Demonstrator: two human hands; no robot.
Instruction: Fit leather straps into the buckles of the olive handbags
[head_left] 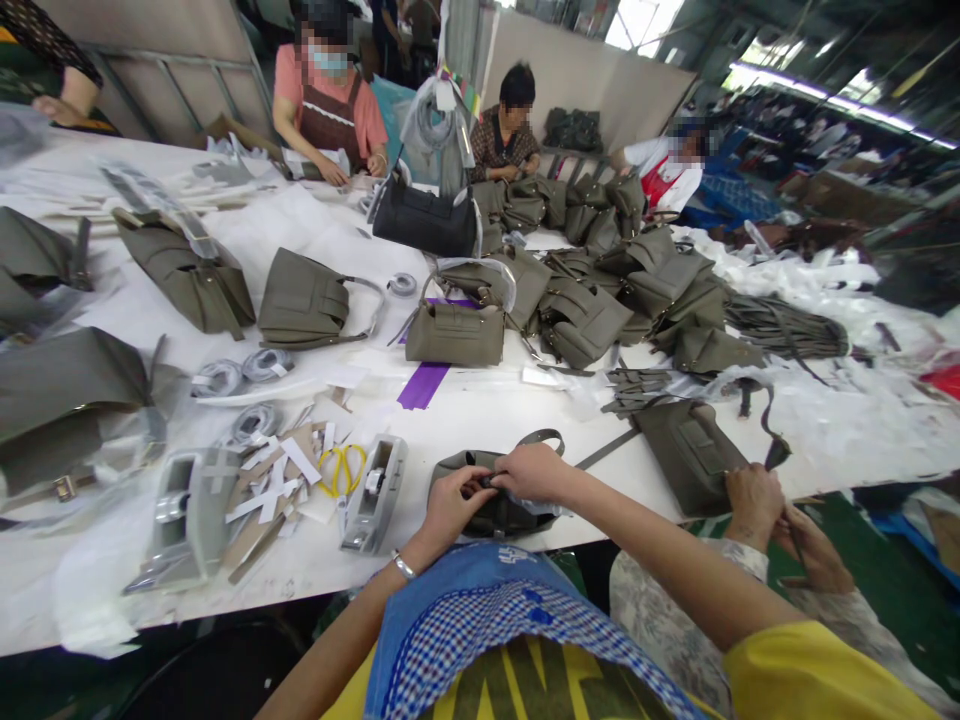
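Note:
A small olive-grey handbag (442,465) lies at the table's near edge, right in front of my apron. My left hand (456,508) is closed at its upper side, thumb and fingertips pinching a small dark part of it. My right hand (534,473) meets the left fingertips there, also closed in a pinch. What exactly lies between the fingers is too small to make out. Behind the right hand, the bag's strap (553,437) curves up in a loop. Some clear plastic shows under the right wrist.
Tape dispensers (375,495) (187,515), yellow-handled scissors (343,470) and paper scraps (281,470) lie left. Finished-looking handbags (454,333) and a bag pile (585,310) stand beyond. A co-worker's hands (757,500) hold a strap by another bag (686,450) at right. Several people sit opposite.

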